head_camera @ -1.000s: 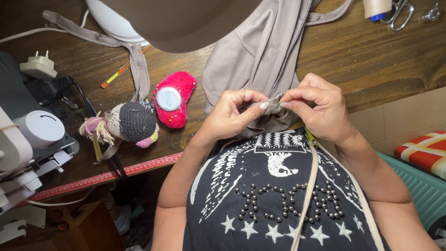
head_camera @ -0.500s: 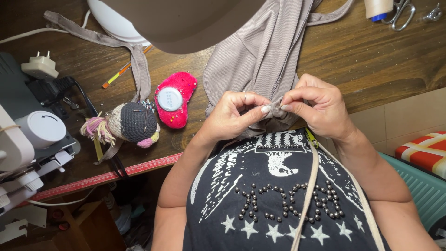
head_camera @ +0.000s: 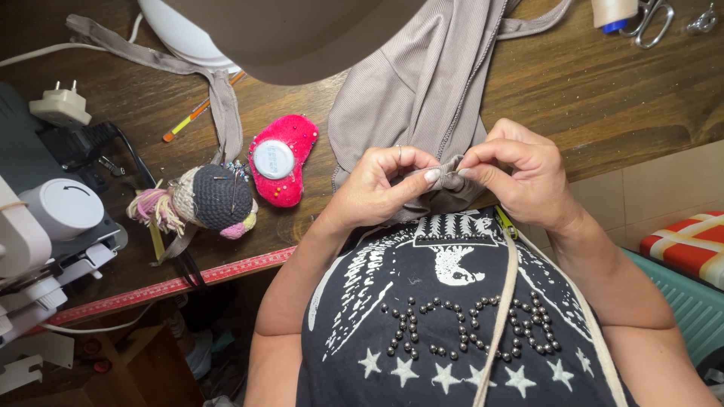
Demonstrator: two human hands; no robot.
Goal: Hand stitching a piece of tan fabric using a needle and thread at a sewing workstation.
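Left hand (head_camera: 381, 185) and right hand (head_camera: 520, 177) pinch one taupe garment (head_camera: 422, 90) at the table (head_camera: 603, 90) edge; one pink pincushion (head_camera: 283, 160) and one crocheted doll (head_camera: 207, 200) lie nearby.

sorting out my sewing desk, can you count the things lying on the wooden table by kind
Taupe ribbed garment, pinched by the left hand and right hand: 1
Pincushions, one crocheted doll head, one pink: 2
Pencil: 1
Thread spool: 1
Scissors: 1
Plug adapter: 1
Total: 7

Scissors (head_camera: 653, 20) cut off at top edge
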